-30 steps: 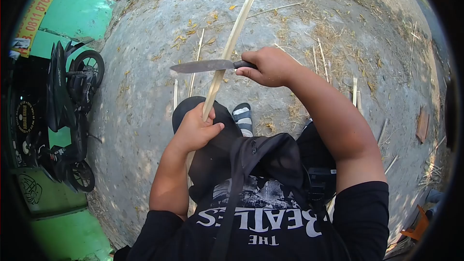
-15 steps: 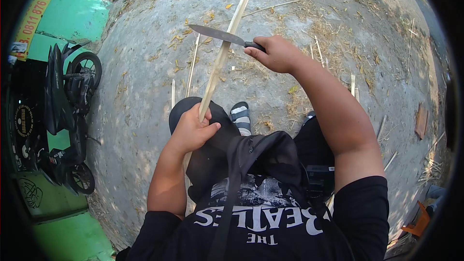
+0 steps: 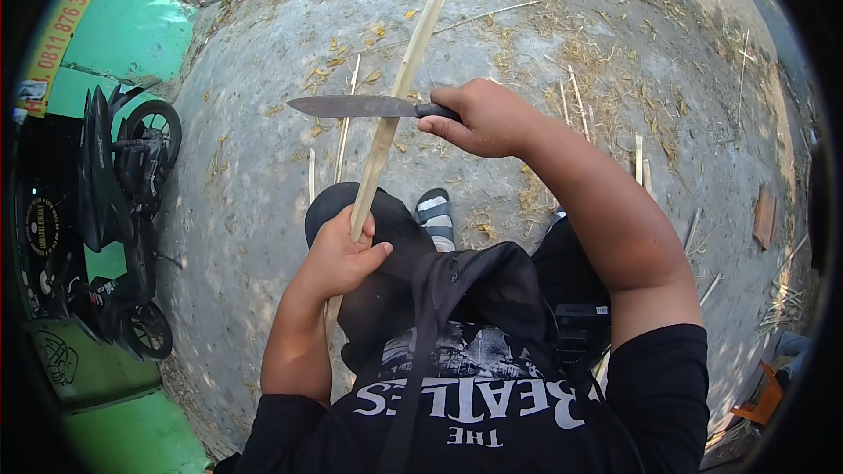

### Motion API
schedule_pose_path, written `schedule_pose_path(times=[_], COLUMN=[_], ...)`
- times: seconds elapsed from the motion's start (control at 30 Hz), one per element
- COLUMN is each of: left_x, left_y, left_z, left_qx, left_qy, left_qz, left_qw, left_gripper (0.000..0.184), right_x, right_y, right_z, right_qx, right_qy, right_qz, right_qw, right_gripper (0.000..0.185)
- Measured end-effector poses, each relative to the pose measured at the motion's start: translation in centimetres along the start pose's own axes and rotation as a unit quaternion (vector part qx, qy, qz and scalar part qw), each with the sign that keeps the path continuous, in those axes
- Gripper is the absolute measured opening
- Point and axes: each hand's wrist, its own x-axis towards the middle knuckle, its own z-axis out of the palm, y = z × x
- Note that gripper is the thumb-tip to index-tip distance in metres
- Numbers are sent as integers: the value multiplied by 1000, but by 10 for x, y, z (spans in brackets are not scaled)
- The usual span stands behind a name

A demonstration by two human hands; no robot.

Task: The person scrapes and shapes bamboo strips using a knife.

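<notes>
Strip [image 3: 378, 158]: in left grip [image 3: 336, 256], fingers curled round its lower part, most of it extending beyond | right grip [image 3: 479, 118]: wrapped round knife [image 3: 351, 106] handle, ahead and right of left grip | blade: crosses strip, left of right grip | sandal [image 3: 435, 215]: right of left grip | motorbike [image 3: 112, 189]: well left of both

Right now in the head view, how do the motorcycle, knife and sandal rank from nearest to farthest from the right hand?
1. Knife: in the right hand.
2. Sandal: below that hand in the picture.
3. Motorcycle: at the picture's left side.
</notes>
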Motion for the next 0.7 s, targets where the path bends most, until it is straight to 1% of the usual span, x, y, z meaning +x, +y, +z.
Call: schedule_pose_path(times=[0.03, 0.07, 0.1, 0.17, 0.2, 0.3, 0.33, 0.37, 0.4, 0.43, 0.5, 0.57, 0.67, 0.7], left_x=[-5, -12, -17, -20, -24, -31, -34, -37, -41, -44, -44, -49, -48, -50], left_y=[7, 8, 2, -6, -8, -13, -15, -17, -16, -14, -11, -15, -19, -16], left_z=[-2, -1, 1, -1, -3, -5, -3, -2, -1, 1, -3, -3, -2, -2], left_qx=[6, 9, 7, 15, 7, -13, -14, -14, -15, -17, -36, -75, -35, -38], left_qy=[-6, -12, -6, 5, 10, 18, 18, 17, 8, 2, 11, 22, 6, 12], left_qz=[-9, -22, -22, -15, -20, -22, -16, -13, -28, -41, -43, -41, -50, -45], left_qw=[1000, 1000, 1000, 1000, 1000, 1000, 1000, 1000, 999, 999, 998, 996, 998, 998], left_gripper=[31, 32, 32, 32, 31, 31, 31, 32, 32, 32, 31, 31, 31, 31], right_x=[-2, 0, 4, 3, 3, 0, -1, 3, 4, 7, 2, 2, -6, -7], right_y=[1, 4, 18, 8, 3, -22, -31, -21, -1, 4, -2, -19, -37, -40], right_z=[-1, -10, -13, -7, -2, 5, 6, 5, 1, -4, 8, 12, 15, 20], right_qx=[-13, 7, 15, -6, 5, -27, -34, -41, -48, -57, -4, 26, -62, -55], right_qy=[-11, -27, -44, -59, -48, -53, -76, -59, -42, -26, -36, -1, -59, -80], right_qz=[-24, 55, 86, 90, 87, 1, 10, 11, 15, 17, 38, 28, -53, -60], right_qw=[1000, 998, 995, 994, 995, 998, 996, 997, 998, 998, 999, 999, 995, 993], right_gripper=[47, 52, 52, 54, 56, 56, 54, 51, 49, 47, 46, 45, 44, 44])
